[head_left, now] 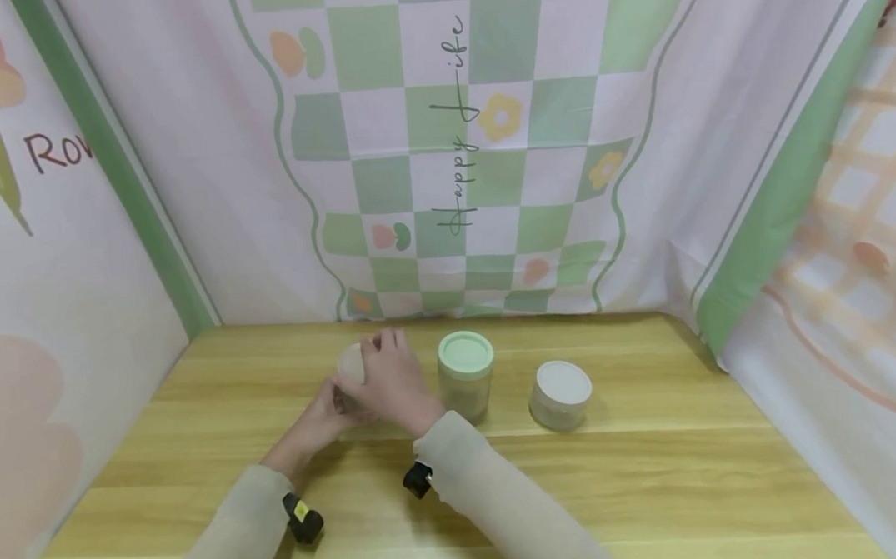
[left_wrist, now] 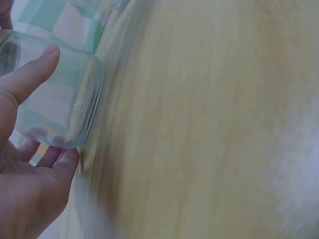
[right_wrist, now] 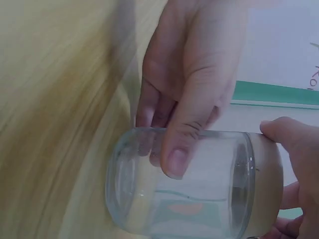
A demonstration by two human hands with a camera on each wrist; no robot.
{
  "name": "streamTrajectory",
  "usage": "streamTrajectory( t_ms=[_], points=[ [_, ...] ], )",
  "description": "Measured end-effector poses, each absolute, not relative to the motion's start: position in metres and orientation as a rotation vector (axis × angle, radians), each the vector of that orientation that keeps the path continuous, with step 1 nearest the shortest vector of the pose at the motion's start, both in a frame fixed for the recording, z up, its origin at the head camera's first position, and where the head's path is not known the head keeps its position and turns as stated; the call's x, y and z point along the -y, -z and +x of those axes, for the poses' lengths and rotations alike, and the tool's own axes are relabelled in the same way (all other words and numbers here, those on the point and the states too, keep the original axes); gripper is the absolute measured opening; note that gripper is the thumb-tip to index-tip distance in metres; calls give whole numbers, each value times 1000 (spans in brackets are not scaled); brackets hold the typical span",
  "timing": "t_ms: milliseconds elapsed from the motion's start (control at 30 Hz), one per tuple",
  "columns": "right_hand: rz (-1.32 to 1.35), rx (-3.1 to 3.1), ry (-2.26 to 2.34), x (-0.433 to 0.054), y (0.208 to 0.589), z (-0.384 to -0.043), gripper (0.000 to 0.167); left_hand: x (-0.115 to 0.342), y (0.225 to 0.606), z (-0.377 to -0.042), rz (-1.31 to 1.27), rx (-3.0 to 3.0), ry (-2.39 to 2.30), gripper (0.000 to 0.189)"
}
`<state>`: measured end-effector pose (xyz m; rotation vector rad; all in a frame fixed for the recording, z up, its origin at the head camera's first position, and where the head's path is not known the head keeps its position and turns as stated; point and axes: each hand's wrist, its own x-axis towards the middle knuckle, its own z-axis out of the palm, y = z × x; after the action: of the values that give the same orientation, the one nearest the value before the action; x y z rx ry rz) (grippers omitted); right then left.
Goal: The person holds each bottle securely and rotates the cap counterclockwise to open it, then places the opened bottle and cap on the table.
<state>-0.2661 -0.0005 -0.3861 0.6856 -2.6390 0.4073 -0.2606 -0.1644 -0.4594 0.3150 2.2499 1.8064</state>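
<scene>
Left of the other jars, both hands are on a clear glass jar (right_wrist: 214, 169) with a pale beige lid (head_left: 351, 365). My left hand (head_left: 317, 425) grips the glass body, thumb on one side and fingers round the other, as the left wrist view shows. Across the top, my right hand (head_left: 396, 379) holds the lid by its edge between thumb and fingers. The lid sits at the jar's mouth. Through the glass (left_wrist: 55, 94) no contents show. In the head view the hands hide most of the jar, whose base is close over the table.
Just right of the hands stands a taller jar with a mint-green lid (head_left: 466, 354). Farther right is a short jar with a white lid (head_left: 563, 383). The wooden table (head_left: 652, 471) ends at a patterned curtain (head_left: 442, 146) behind, with more cloth at both sides.
</scene>
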Motion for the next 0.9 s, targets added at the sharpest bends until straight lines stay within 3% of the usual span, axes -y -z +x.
streamTrajectory(
  t_ms=[900],
  points=[
    [832,2782,-444,-8,380,-283,63,163,453,-255,197,-2275,-1739,94]
  ],
)
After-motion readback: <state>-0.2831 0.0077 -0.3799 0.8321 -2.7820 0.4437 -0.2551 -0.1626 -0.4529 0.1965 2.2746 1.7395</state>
